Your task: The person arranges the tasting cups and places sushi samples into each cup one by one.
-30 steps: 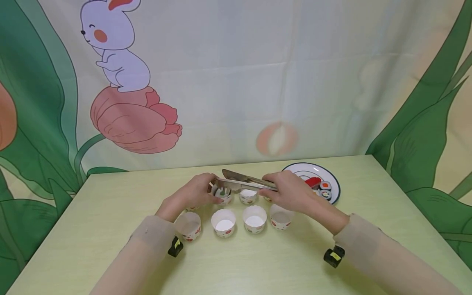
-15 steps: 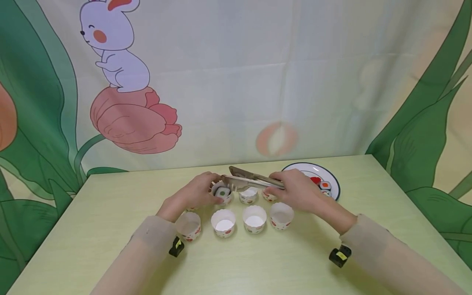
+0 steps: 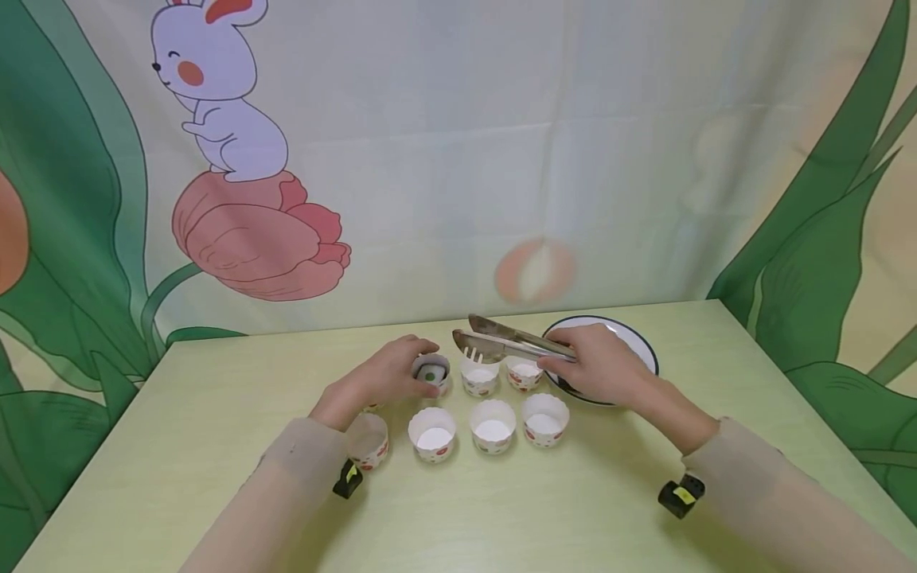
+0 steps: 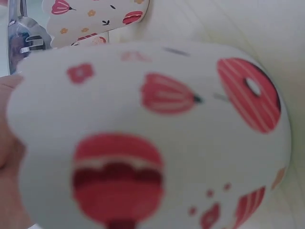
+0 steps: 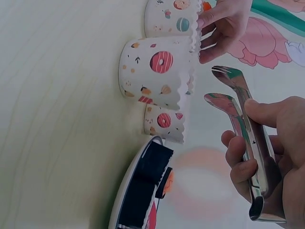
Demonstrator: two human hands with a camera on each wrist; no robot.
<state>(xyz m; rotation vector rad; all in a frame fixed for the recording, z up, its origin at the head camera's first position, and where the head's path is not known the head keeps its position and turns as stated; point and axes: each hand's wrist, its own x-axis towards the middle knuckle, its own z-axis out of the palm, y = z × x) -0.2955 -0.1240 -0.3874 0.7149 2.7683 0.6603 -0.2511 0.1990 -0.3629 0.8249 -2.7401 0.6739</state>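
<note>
Plate (image 3: pixel 636 339) partly behind right hand (image 3: pixel 598 363)

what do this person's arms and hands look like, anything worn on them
Both the left hand and right hand are without gloves. The left sleeve and right sleeve are plain beige and end short of the hands. A small black block with a yellow patch shows at each cuff: left block, right block. No cables show.
</note>
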